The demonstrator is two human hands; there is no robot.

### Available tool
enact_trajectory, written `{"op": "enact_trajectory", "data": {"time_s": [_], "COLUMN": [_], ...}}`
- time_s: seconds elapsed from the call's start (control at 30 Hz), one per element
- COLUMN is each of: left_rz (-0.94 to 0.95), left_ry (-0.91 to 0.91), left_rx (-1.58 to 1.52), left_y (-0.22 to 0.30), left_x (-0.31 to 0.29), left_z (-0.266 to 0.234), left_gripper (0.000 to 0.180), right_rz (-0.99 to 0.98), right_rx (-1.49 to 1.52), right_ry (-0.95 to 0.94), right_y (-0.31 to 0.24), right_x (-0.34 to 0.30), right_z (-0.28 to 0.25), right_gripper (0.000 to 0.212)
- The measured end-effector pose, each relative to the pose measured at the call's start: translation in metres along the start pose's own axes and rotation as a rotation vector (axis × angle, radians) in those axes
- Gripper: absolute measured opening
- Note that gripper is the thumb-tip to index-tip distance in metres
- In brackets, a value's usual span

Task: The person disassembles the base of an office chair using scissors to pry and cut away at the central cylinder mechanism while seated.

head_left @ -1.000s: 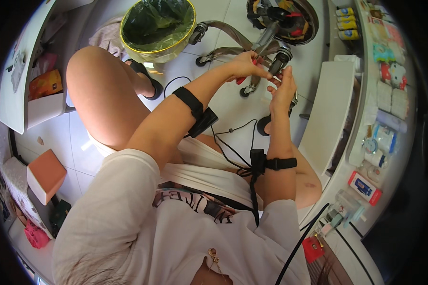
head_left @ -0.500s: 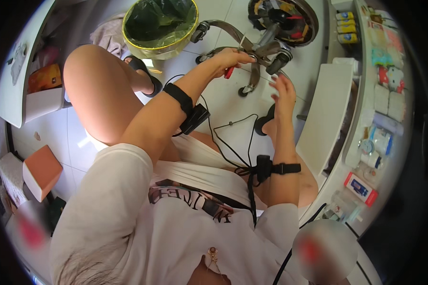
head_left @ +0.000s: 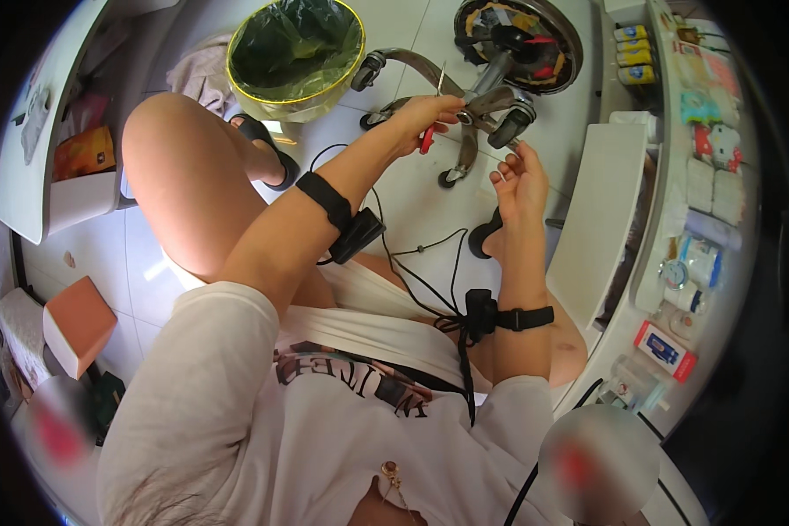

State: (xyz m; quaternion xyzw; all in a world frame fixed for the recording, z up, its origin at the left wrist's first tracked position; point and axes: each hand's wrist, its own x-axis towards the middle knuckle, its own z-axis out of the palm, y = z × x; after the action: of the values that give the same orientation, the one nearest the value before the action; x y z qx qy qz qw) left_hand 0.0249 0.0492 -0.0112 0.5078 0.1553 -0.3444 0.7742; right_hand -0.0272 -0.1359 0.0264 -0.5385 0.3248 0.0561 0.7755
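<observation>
A stool lies tipped on the floor, its metal star base with black casters toward me and its round seat beyond. My left hand is at the hub of the base, closed around red-handled scissors. Their thin metal blade points away from me. Beside the caster on the right, my right hand has its fingers curled up. A small silvery piece shows at its fingertips, too small to name.
A yellow-rimmed bin with a liner stands beyond my left forearm, next to a crumpled cloth. On the right a white drawer front juts out below a shelf of small goods. Black cables hang between my forearms.
My right hand's fingers have curled in more beside the caster. My left hand still grips the scissors near the hub, with its wrist shifted slightly.
</observation>
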Motion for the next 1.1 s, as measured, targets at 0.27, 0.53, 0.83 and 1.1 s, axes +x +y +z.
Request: {"op": "enact_trajectory", "data": {"time_s": [0.27, 0.53, 0.83, 1.1], "left_rz": [0.201, 0.385, 0.607, 0.085], "left_ry": [0.108, 0.055, 0.375, -0.051], "left_rx": [-0.027, 0.396, 0.688, 0.149], "left_y": [0.02, 0.002, -0.009, -0.006], "left_x": [-0.058, -0.069, -0.024, -0.002], "left_z": [0.065, 0.118, 0.08, 0.069], "left_gripper": [0.039, 0.058, 0.062, 0.035], "right_rz": [0.008, -0.029, -0.019, 0.035], "right_rx": [-0.149, -0.04, 0.013, -0.053], "right_ry": [-0.333, -0.576, -0.347, -0.29], "right_y": [-0.019, -0.043, -0.08, -0.067], "right_x": [-0.06, -0.084, -0.065, -0.045], "right_z": [0.021, 0.007, -0.029, -0.039], "right_gripper": [0.05, 0.048, 0.029, 0.023]}}
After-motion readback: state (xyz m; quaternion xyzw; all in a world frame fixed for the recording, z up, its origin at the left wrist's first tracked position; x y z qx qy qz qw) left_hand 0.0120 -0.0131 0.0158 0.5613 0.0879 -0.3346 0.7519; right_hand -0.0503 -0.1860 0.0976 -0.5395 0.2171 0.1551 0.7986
